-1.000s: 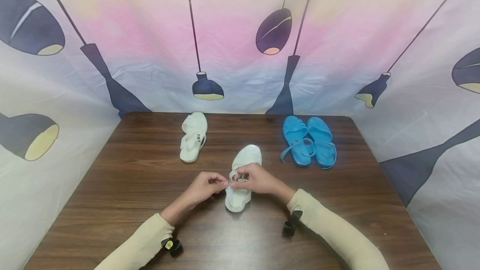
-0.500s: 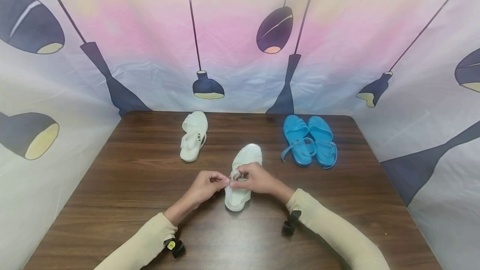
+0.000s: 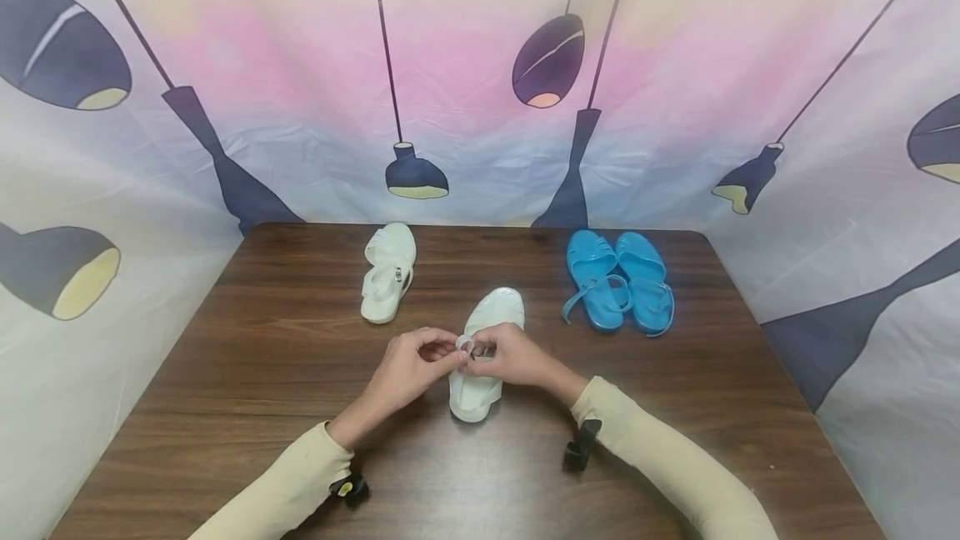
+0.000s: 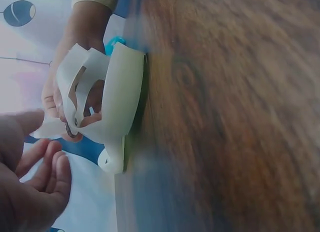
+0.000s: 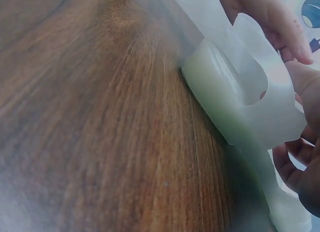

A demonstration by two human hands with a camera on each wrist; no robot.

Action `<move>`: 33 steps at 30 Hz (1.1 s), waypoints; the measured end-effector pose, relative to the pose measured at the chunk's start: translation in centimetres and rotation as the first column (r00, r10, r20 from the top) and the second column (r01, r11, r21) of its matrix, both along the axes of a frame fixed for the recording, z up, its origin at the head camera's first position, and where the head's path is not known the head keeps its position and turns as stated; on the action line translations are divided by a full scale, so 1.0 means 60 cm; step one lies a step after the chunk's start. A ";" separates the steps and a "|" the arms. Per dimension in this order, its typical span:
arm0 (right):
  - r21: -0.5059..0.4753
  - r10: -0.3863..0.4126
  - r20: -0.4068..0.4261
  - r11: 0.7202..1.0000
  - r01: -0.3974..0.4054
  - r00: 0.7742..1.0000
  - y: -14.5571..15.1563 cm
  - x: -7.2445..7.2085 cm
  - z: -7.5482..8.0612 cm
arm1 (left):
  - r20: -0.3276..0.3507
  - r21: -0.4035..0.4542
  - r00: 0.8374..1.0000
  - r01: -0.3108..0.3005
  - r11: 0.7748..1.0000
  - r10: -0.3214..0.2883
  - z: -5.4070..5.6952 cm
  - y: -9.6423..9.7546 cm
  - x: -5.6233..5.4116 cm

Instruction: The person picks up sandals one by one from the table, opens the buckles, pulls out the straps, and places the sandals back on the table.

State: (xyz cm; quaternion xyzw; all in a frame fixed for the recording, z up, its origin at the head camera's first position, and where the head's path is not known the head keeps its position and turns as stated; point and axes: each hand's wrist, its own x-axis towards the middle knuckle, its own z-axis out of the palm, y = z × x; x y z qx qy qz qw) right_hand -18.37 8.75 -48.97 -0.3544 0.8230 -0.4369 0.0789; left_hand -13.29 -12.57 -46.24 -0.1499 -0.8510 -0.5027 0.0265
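A white sandal (image 3: 487, 317) lies on the table in the middle of the head view, toe pointing away. Over its ankle part, my right hand (image 3: 510, 355) pinches the strap beside the small metal buckle (image 4: 70, 128). From the left, my left hand (image 3: 412, 363) has thumb and fingers at the strap's free end (image 4: 47, 129), which curls up in a small loop (image 3: 465, 345). The left wrist view shows the sandal's heel (image 4: 124, 82) flat on the wood, with the right hand behind the straps. Whether the strap passes through the buckle is hidden by the fingers.
The other white sandal (image 3: 387, 273) lies at the back left, its strap buckled. A pair of blue sandals (image 3: 596, 273) sits at the back right, one strap loose. The brown wooden table (image 3: 285, 357) ends at a cloth backdrop printed with lamps (image 3: 465, 65).
My left hand has shifted slightly up and right, its fingers now spread a little more around the strap end, which loops higher. The right hand and the sandal stay put.
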 end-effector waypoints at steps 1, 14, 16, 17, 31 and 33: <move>0.001 0.000 0.004 1.000 0.000 1.000 0.000 0.000 0.000 | -0.017 0.005 1.000 -0.002 1.000 0.003 0.001 0.001 -0.001; 0.020 0.009 0.051 1.000 -0.010 0.999 0.002 -0.001 0.006 | -0.054 0.003 0.998 0.010 1.000 -0.010 0.003 0.012 -0.014; 0.032 0.010 0.048 0.999 -0.011 0.999 0.002 -0.002 0.008 | -0.063 0.008 0.998 0.013 1.000 -0.012 0.002 0.013 -0.014; 0.035 0.013 0.047 0.999 -0.015 0.999 0.001 -0.002 0.009 | -0.066 0.012 0.998 0.014 1.000 -0.013 0.003 0.013 -0.013; 0.080 0.054 0.031 0.995 -0.056 0.998 -0.002 -0.005 0.022 | -0.036 0.031 0.999 0.016 0.999 -0.015 -0.004 0.006 -0.008; 0.091 0.051 0.033 0.994 -0.054 0.998 -0.003 -0.004 0.022 | -0.045 0.016 0.999 0.019 1.000 -0.018 -0.004 0.006 -0.006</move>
